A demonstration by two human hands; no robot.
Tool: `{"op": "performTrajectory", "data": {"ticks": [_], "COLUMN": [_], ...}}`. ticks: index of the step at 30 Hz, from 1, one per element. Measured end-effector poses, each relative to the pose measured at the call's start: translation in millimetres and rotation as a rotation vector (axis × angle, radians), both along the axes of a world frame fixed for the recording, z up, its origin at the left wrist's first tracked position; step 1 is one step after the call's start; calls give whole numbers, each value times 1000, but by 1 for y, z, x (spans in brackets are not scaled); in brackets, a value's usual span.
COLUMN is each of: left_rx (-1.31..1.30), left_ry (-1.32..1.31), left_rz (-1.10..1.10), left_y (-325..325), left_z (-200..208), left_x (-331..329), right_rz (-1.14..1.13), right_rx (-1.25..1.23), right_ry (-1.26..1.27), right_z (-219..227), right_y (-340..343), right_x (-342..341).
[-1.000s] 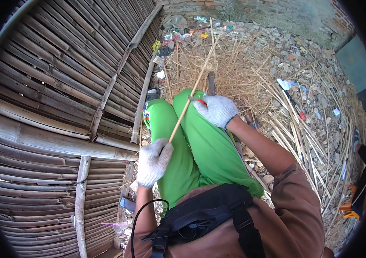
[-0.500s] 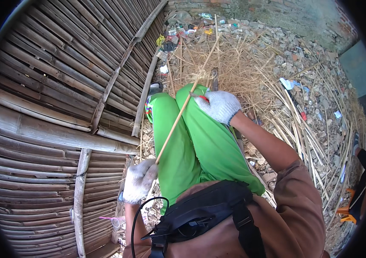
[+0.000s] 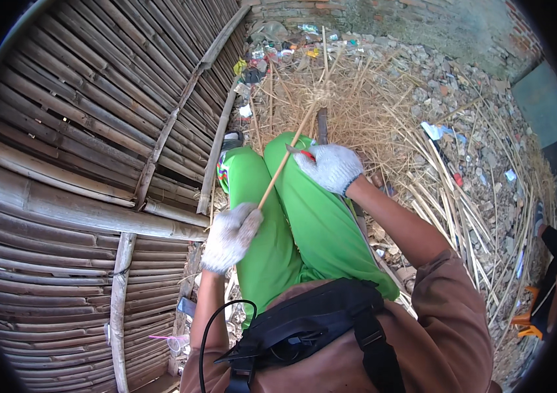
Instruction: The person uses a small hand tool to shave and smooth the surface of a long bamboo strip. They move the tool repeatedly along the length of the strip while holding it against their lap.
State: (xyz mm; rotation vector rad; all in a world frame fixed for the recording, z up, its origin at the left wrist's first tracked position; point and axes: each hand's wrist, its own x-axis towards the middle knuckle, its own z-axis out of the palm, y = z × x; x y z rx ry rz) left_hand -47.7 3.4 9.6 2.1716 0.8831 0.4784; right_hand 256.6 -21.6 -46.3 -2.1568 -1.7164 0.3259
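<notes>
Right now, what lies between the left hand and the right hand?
In the head view, a thin stick slants from the left hand to the small blade at the right hand, with the green trousers beneath.

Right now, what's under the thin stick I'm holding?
Your green trousers show beneath the thin stick, with dry straw under its far part. Your left fingers cover its near end, hiding anything directly underneath.

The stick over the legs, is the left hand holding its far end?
No, the left hand grips the stick toward the end nearer the body.
</notes>
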Motion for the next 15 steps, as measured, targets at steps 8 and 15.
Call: {"op": "performTrajectory", "data": {"ticks": [8,15], "left_rx": [-386,242], "left_ry": [-76,93], "left_rz": [233,118], "left_y": [-85,-64], "left_z": [15,14], "left_x": [-147,-92], "right_rz": [9,-20], "right_rx": [-9,-17], "right_ry": [37,21], "right_z": [11,5], "right_y": [-7,-2], "right_x": [-5,-3]}}
